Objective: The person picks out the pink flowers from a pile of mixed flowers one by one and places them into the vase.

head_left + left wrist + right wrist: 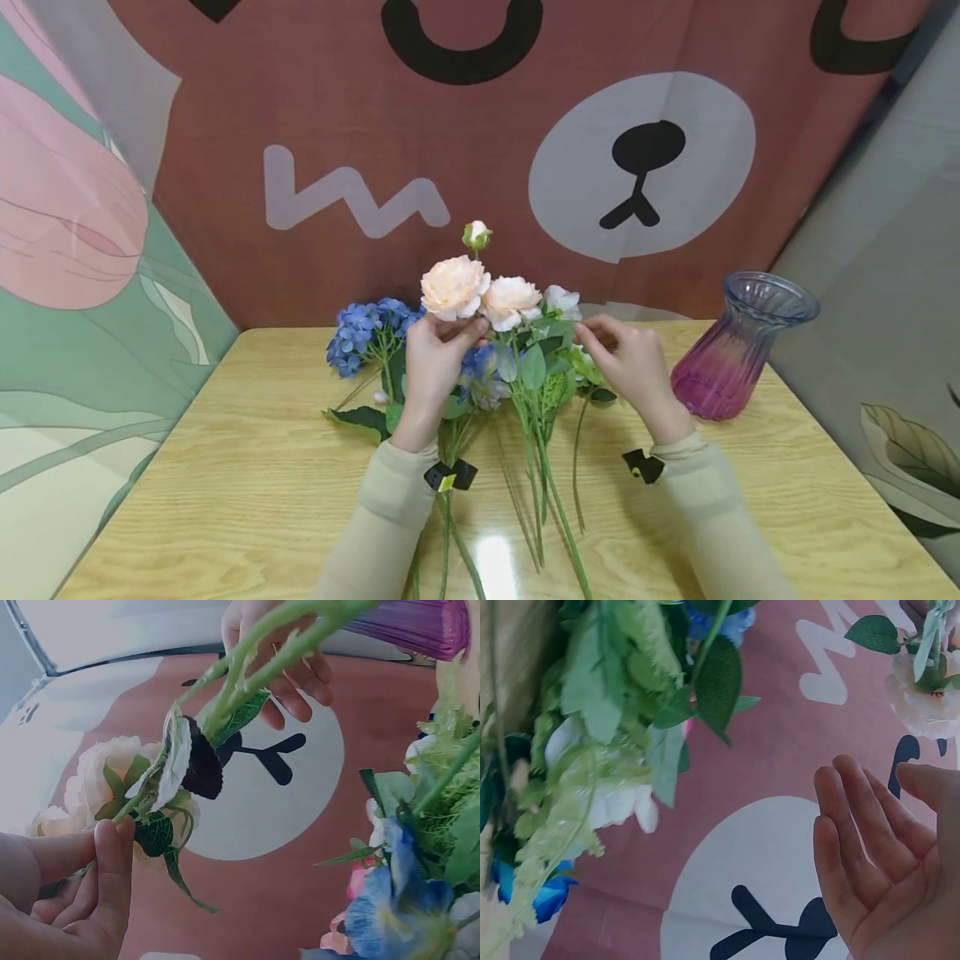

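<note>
My left hand (435,362) pinches the stem of a pale peach artificial flower spray (453,287) just below its blooms, between thumb and fingers. Two full blooms and a small bud (477,235) top the spray. In the left wrist view its green stem (281,656) slants up to the right, with dark leaves (154,832) near the pinch. To the right of the spray, my right hand (633,362) is raised with loosely bent fingers (870,817) and nothing between them. Blue hydrangea (356,333) and other stems lie on the table beneath the hands.
A ribbed glass vase (720,358), blue at the rim and pink below, stands at the right of the wooden table (262,467). White blooms (561,302) and greenery (551,392) lie among the stems. A printed bear curtain (337,108) hangs behind the table.
</note>
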`<state>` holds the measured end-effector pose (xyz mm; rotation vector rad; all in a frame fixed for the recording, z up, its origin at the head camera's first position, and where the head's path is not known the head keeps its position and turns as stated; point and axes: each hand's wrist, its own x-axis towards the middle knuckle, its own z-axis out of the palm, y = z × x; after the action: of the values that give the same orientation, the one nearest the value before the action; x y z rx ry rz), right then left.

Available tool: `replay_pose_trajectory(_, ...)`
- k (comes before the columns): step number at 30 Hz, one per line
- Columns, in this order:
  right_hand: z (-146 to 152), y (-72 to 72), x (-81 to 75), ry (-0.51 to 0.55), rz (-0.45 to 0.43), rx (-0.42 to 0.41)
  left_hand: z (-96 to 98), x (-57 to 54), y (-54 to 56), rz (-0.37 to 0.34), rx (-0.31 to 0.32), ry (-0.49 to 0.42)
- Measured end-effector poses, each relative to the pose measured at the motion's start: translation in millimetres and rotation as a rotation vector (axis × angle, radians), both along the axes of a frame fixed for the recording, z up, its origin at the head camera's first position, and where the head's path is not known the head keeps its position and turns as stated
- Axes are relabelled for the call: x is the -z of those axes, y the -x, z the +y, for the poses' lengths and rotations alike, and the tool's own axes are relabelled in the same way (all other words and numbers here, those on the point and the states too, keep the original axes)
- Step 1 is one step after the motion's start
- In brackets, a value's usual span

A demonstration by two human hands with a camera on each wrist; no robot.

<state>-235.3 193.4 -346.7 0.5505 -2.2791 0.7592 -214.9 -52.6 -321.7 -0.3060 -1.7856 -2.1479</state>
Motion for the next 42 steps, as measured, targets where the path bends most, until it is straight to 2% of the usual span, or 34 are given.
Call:
replay_pose_trajectory(9,-14,0.2,-9.3,0.098,-0.01,-0.088,-5.8,-6.1,-3.1,0.041,-0.017,-0.052)
replay_pose_trajectory(15,-23,2.2,-18.4,0.139,0.051,-0.111,-7.5,-10.6,-2.5,0.084,-0.023,-0.071)
replay_pose_trajectory(18,-29,3.3,-23.8,0.189,0.05,-0.135,-7.2,-13.1,-1.3,0.088,-0.039,-0.071)
replay_pose_trajectory(26,-45,3.5,-34.6,0.329,-0.027,-0.22,-6.3,-18.3,-0.5,0.091,-0.076,-0.079)
replay_pose_trajectory(28,-48,1.3,-37.3,0.337,-0.039,-0.221,-5.6,-19.2,-0.2,0.093,-0.085,-0.071)
replay_pose_trajectory(35,-59,-25.6,-61.9,0.334,-0.103,-0.209,-3.7,-21.7,1.2,0.114,-0.112,-0.046)
replay_pose_trajectory(39,-57,-26.8,-62.2,0.32,-0.166,-0.229,-1.6,-22.5,1.2,0.129,-0.113,-0.044)
replay_pose_trajectory(42,-56,-27.3,-61.7,0.311,-0.215,-0.281,0.1,-22.0,0.9,0.151,-0.1,-0.058)
